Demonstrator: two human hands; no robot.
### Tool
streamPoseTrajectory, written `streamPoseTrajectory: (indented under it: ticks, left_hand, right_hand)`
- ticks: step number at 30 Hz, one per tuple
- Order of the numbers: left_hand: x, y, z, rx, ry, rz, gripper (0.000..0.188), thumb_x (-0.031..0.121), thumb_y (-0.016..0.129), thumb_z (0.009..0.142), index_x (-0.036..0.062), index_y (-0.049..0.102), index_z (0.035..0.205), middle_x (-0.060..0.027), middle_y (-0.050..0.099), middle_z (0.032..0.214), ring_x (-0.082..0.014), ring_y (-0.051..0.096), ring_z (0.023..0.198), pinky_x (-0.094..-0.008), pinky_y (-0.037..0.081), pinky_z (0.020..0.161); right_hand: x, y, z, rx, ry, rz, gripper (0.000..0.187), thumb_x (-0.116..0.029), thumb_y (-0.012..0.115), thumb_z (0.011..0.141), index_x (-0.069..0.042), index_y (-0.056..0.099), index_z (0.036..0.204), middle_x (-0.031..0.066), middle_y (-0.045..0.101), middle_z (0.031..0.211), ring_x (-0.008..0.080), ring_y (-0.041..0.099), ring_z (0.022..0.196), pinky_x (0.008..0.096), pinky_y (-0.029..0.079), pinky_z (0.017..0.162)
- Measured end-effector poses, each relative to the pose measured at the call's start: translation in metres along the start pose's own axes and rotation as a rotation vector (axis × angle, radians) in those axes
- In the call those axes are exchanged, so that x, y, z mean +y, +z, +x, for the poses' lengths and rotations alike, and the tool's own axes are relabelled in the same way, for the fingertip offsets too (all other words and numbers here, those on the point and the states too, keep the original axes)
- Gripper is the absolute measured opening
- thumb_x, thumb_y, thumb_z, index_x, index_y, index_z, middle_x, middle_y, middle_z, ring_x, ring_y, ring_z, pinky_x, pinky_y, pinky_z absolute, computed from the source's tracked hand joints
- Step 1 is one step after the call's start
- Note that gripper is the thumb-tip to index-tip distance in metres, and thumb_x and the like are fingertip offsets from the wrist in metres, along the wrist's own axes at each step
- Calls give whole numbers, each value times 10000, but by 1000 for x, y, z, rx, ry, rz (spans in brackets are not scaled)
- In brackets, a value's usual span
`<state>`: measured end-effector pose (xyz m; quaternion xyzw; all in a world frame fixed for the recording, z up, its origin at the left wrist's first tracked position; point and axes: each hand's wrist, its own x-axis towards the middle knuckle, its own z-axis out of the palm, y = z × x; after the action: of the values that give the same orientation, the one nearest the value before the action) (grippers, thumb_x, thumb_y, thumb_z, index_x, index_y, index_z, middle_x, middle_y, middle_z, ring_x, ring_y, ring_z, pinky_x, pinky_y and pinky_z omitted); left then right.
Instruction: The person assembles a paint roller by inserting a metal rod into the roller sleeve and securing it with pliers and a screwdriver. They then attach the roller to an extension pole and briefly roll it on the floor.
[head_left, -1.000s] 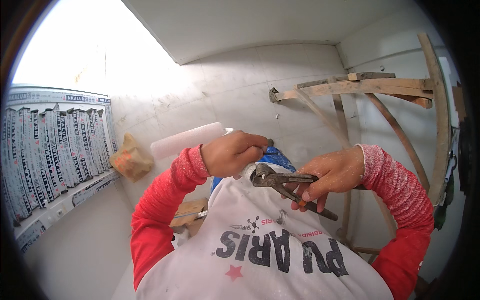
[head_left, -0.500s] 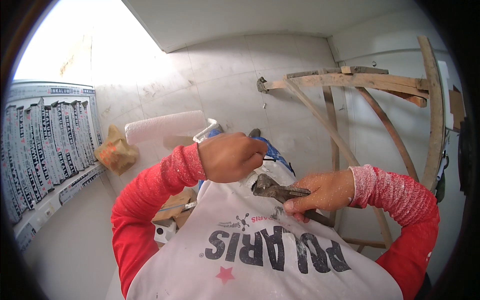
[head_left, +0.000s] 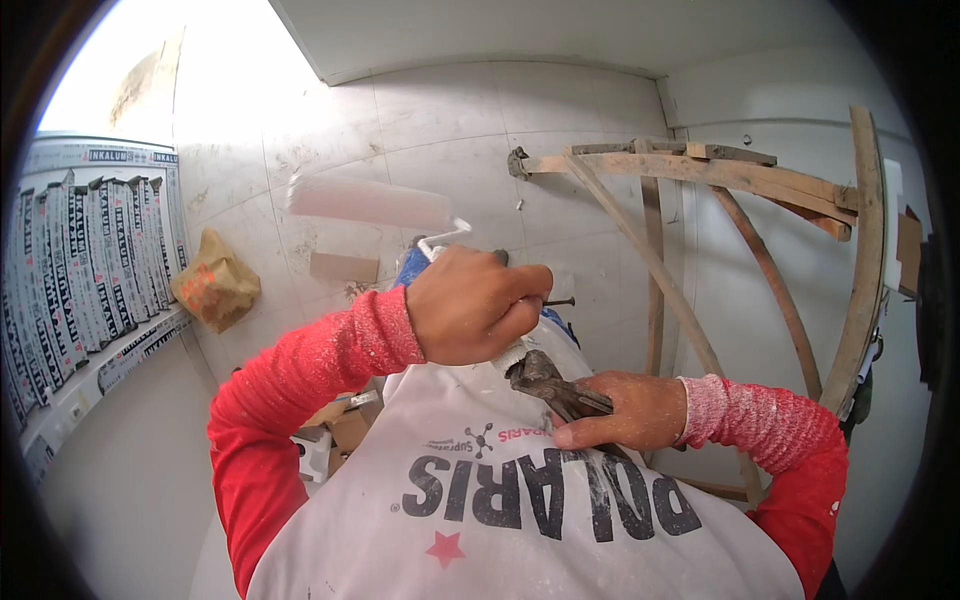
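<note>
My left hand is closed round the handle of a paint roller, whose pale, fuzzy sleeve reaches out to the far left. Out past its fingers sticks a dark nail; whether the fingers pinch it is hidden. Below that hand the handle's whitish end shows. In my right hand is a worn claw hammer, gripped close to its head, with the striking face next to the handle's end. Most of the hammer's shaft is hidden by the hand.
On the right stands a wooden trestle frame against the wall. Long wrapped profiles lean at the left beside a tan bag. A flat brown piece lies on the tiled floor; small boxes sit by my left arm.
The roller has shifted up and to the right with my left hand, and more of the nail shows. My right hand and the hammer have come slightly lower and left.
</note>
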<state>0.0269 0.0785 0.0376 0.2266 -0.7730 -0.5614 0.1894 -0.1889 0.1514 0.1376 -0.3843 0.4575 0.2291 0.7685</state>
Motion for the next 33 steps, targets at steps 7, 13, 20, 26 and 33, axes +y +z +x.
streamPoseTrajectory:
  ticks: [7,13,20,26,33]
  left_hand:
    - [-14,16,12,149,-7,-46,142,150,522,882,24,568,838,-190,557,558,-423,569,532,-510,463,548]
    - [-16,20,17,230,-160,136,137,167,541,890,32,567,875,-196,571,570,-435,579,547,-520,471,550]
    - [-44,38,22,300,-194,251,147,187,553,892,43,552,860,-194,579,566,-424,591,543,-521,475,539]
    - [-74,50,36,302,-225,396,184,218,549,905,43,534,849,-198,601,584,-432,599,556,-531,481,546]
    - [-109,48,82,268,-393,523,233,255,539,912,30,583,876,-218,657,670,-431,652,640,-523,522,599]
  right_hand:
    - [19,1,7,85,9,183,423,-444,575,974,-46,594,832,17,577,719,123,537,684,306,467,673]
    - [15,-4,9,239,24,171,441,-408,538,992,-26,576,776,43,565,654,169,550,611,352,470,629]
    - [19,-14,24,474,71,-175,439,-367,532,977,46,670,1030,261,674,821,399,655,745,451,500,732]
    - [42,-34,47,696,105,-608,413,-355,509,988,24,651,1072,259,692,872,420,685,870,477,541,809]
    - [56,-82,76,907,254,-949,283,-299,561,959,-32,636,1014,203,709,828,387,703,803,476,566,729]
